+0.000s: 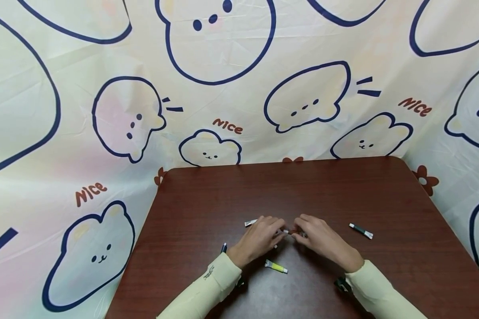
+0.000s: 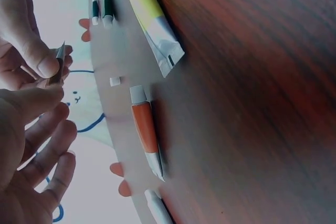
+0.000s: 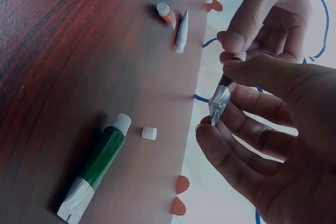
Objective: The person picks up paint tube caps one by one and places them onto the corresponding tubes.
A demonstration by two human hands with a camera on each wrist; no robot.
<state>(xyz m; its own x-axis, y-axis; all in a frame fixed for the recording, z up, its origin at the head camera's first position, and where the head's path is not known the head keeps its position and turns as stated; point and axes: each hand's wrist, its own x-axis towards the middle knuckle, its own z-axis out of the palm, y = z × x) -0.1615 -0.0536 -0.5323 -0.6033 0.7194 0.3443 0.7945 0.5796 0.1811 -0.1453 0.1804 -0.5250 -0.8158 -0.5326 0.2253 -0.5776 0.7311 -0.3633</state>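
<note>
In the head view my left hand (image 1: 263, 232) and right hand (image 1: 319, 235) meet over the middle of the table around a small dark reddish-brown paint tube (image 1: 292, 231). Its crimped silver end (image 3: 218, 106) points down between my right fingers in the right wrist view, and the right thumb and index finger grip the body. At the other end, my left thumb and finger pinch the whitish cap (image 3: 240, 56). Below them on the table lie an orange paint tube (image 2: 145, 127) and a loose white cap (image 2: 115, 81). A white tube (image 1: 250, 223) lies just beyond the left hand.
A yellow tube (image 1: 276, 266) lies nearer me, between the forearms. To the right is a dark green tube (image 1: 361, 231); a dark blue one (image 1: 224, 247) shows beside the left wrist. The brown table (image 1: 287, 190) ends at a patterned cloth backdrop (image 1: 255, 102).
</note>
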